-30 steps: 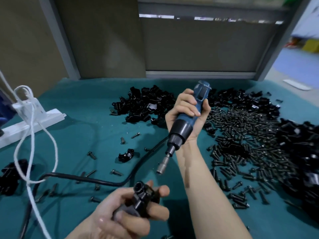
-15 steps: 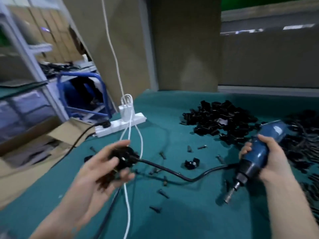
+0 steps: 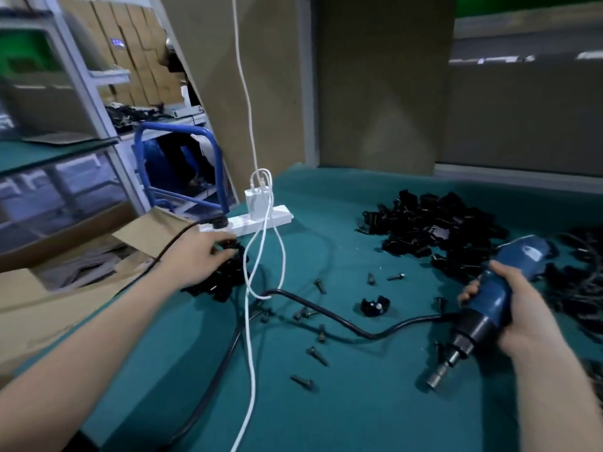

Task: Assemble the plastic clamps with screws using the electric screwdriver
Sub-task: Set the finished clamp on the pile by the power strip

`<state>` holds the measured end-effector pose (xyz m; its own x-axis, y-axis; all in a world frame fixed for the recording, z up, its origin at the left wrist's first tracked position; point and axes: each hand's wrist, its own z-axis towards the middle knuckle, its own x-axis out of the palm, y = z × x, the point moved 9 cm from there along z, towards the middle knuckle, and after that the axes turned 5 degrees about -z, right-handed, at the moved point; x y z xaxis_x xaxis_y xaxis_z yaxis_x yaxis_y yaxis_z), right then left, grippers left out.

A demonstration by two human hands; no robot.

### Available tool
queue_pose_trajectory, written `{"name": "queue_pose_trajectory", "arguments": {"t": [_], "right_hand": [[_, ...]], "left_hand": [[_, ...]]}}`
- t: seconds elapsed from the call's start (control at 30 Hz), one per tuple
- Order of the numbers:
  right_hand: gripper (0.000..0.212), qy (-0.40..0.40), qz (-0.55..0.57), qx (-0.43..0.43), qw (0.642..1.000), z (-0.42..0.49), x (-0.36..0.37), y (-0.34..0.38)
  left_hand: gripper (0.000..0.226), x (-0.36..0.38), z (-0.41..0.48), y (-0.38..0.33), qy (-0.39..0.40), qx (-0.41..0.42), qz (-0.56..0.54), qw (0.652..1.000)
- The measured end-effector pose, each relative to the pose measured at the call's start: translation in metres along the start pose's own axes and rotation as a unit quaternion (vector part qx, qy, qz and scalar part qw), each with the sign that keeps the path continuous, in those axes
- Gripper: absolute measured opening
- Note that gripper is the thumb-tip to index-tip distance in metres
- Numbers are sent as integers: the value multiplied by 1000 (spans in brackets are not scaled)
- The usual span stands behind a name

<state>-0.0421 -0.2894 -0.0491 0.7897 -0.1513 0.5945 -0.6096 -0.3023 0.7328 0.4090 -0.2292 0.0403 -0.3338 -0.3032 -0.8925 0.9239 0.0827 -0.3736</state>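
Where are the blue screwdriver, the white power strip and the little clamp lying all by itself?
blue screwdriver (image 3: 494,298): head view, on its blue handle.
white power strip (image 3: 277,216): head view, on its right end.
little clamp (image 3: 375,305): head view, on its black middle.

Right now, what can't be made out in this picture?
Head view:
1. Whether the left hand grips anything in the small pile of black plastic clamps: its fingers cover it.
2. The bit in the blue electric screwdriver held by the right hand: too small, blurred.
3. The dark heap at the right edge: cut off, blurred.
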Motion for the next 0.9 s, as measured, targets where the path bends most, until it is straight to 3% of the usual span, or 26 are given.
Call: {"name": "queue_pose_trajectory", "arguments": {"t": [0.07,0.17,0.2,0.27,0.33,0.37,0.43,0.5,0.57,0.63,0.77,0.9], "right_hand": [[17,-5,-6,7,1000,-3,0,0],[24,-17,-8,16,1000,-3,-3,-1],[28,-20,-9,21,1000,-3,-3,-1],[36,-22,-7,24,999,-4,-4,-2],[39,-28,-3,18,999,-5,-4,0],[38,-32,-2,12,999,-5,-5,1],[37,-48,-5,-7,999,-7,-7,4],[40,-88,-44,-49,994,-10,-14,14],[40,-160,-117,-110,974,-16,-28,31],[32,-214,-165,-144,952,-26,-43,46],[36,-252,-270,-139,919,-39,-64,64],[63,-239,-414,-53,876,-46,-86,74]], "left_hand": [[28,6,4,4,21,-2,35,999],[29,9,3,4,45,-46,-2,998],[30,2,3,0,10,-62,-24,998],[30,-33,-3,-30,-165,-24,-55,985],[27,-67,-23,-92,-321,92,-85,939],[25,-73,-29,-127,-348,159,-105,918],[21,-60,-26,-199,-294,289,-149,899],[20,-12,-4,-262,-122,336,-168,919],[24,59,21,-301,49,299,-98,948],[37,120,43,-313,143,240,8,960],[37,170,63,-315,138,230,91,959],[18,157,74,-313,72,259,-37,962]]}}
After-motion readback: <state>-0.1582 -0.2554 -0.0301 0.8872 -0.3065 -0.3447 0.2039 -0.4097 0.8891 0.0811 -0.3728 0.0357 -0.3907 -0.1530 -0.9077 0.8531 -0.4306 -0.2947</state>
